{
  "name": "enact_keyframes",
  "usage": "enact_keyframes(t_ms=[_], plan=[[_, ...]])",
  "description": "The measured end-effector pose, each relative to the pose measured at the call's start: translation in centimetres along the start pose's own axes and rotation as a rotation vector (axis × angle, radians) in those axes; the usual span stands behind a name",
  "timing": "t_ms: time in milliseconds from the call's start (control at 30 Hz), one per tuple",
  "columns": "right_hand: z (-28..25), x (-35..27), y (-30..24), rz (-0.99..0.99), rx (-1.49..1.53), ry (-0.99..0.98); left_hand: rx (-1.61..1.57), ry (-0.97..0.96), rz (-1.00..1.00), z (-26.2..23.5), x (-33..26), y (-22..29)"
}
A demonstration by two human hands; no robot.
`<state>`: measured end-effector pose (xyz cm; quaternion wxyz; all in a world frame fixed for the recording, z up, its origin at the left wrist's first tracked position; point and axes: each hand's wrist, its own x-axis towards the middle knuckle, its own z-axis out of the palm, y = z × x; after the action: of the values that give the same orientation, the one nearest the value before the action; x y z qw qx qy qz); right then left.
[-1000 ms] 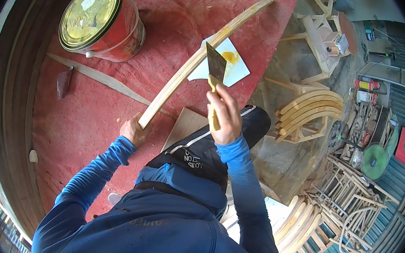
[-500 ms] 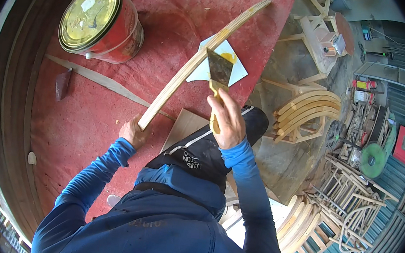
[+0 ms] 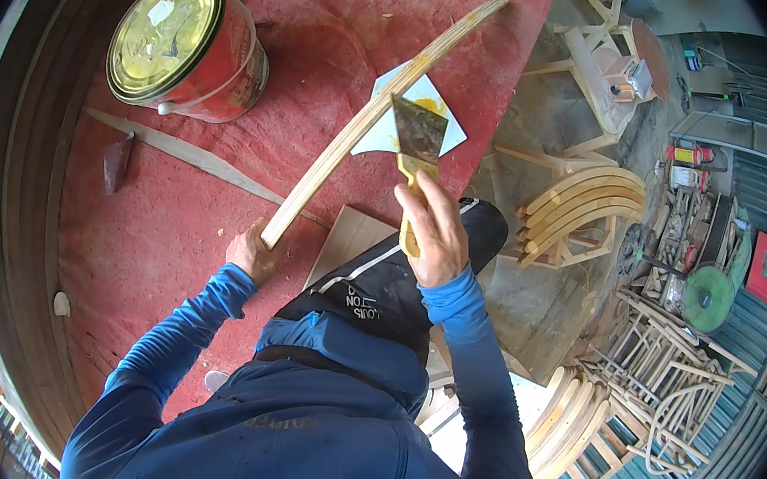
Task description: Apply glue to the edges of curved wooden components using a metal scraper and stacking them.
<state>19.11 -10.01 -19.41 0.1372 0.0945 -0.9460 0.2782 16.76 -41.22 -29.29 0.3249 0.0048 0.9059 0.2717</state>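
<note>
My left hand (image 3: 254, 251) grips wood strip (image 3: 351, 134) at near end, long axis slanting away rightward; right hand (image 3: 441, 232), wrapped round scraper (image 3: 419, 137), nearer mid-strip.

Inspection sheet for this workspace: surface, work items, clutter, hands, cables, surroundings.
Surface: red work surface, flecked with small debris.
Work items: curved wooden strip; yellow-handled scraper, blade beside the strip, contact unclear; white sheet with yellow paste.
Clutter: lidded red can, long pale strip.
Hands: left hand grips the wooden strip's near end; right hand holds the scraper.
Cables: nothing certain seen.
Surroundings: stacked curved wood pieces and wooden frames, right side.
</note>
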Motion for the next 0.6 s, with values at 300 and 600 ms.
enact_keyframes(t_ms=[300,600], plan=[[-4.2,0.6,-1.0,0.182,0.060,0.047,0.023,0.016,-0.014,-0.1,-0.2,0.0],[-1.3,1.9,6.3,0.254,0.080,0.021,-0.011,0.010,0.006,0.2,0.0,-0.3]])
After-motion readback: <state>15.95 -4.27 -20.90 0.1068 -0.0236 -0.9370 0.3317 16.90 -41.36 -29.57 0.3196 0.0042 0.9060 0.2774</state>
